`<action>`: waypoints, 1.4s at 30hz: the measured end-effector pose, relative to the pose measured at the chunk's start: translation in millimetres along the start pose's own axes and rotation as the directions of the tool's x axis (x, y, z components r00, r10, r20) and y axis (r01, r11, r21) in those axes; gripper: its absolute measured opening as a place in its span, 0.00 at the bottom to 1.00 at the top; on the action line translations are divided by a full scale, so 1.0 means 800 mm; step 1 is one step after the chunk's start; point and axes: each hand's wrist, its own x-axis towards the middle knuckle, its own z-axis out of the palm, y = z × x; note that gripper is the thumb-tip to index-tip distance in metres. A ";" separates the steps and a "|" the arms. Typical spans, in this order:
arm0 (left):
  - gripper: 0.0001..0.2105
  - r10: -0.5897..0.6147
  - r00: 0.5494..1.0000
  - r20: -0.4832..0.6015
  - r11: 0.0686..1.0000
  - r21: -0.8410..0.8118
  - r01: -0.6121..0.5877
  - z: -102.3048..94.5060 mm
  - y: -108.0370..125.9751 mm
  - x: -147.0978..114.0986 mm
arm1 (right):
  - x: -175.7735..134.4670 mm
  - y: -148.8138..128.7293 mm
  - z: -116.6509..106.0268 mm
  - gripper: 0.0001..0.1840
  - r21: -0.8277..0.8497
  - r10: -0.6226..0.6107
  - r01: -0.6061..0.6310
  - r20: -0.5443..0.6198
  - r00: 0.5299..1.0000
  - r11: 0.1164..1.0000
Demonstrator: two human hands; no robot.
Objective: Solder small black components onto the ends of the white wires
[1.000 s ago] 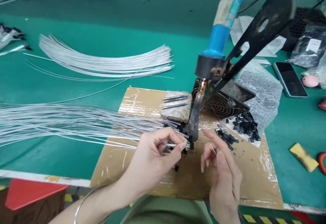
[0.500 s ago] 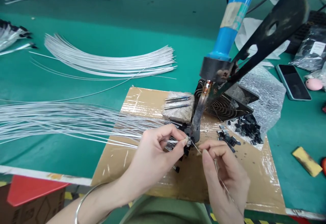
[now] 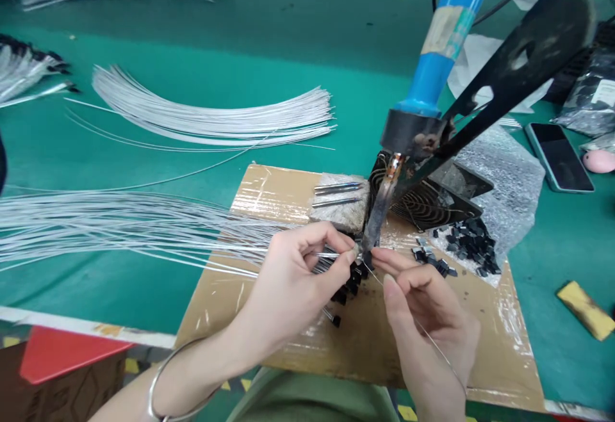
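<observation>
My left hand (image 3: 300, 275) is closed in a pinch on a white wire (image 3: 269, 252), holding its end just beside the soldering iron tip (image 3: 375, 223). A small piece at that end is mostly hidden by the fingertips. My right hand (image 3: 427, 326) pinches a thin solder wire (image 3: 375, 275) that runs across the palm and reaches up to the tip. Its index finger stretches close to the iron. The blue-handled soldering iron (image 3: 427, 79) points downward, fixed in a black metal bracket (image 3: 523, 70). Under my left hand, black connectors (image 3: 353, 281) lie at the ends of several white wires.
A cardboard sheet (image 3: 230, 319) covers the near bench. Bare metal rods lie on a grey block (image 3: 339, 214) beside a black fan (image 3: 413, 204). Loose black pieces (image 3: 471, 243) sit on bubble wrap. A wire bundle (image 3: 211, 118), a phone (image 3: 560, 156) and a yellow sponge (image 3: 585, 310) lie around.
My right hand's index finger has stretched up closer to the iron tip. My left hand has risen slightly with the wire end. The whole view has shifted a little.
</observation>
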 end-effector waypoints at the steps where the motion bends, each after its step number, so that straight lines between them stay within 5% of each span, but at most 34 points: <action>1: 0.05 0.002 1.000 -0.003 1.000 0.004 -0.002 0.000 0.000 0.000 | 0.002 0.001 -0.001 0.12 0.002 -0.015 0.015 0.012 1.000 1.000; 17: 0.04 0.037 0.999 -0.021 0.999 -0.022 -0.037 -0.001 0.004 0.000 | 0.007 0.002 -0.005 0.11 -0.010 -0.085 0.085 0.054 0.995 0.996; 24: 0.04 0.057 0.998 -0.022 0.996 -0.067 -0.059 -0.001 0.004 -0.003 | 0.002 -0.002 0.002 0.11 0.025 -0.034 0.034 -0.027 0.999 0.999; 42: 0.04 0.054 0.998 -0.022 0.998 -0.020 -0.054 -0.003 0.003 -0.002 | 0.007 0.006 -0.004 0.11 -0.017 -0.117 0.118 0.058 0.991 0.993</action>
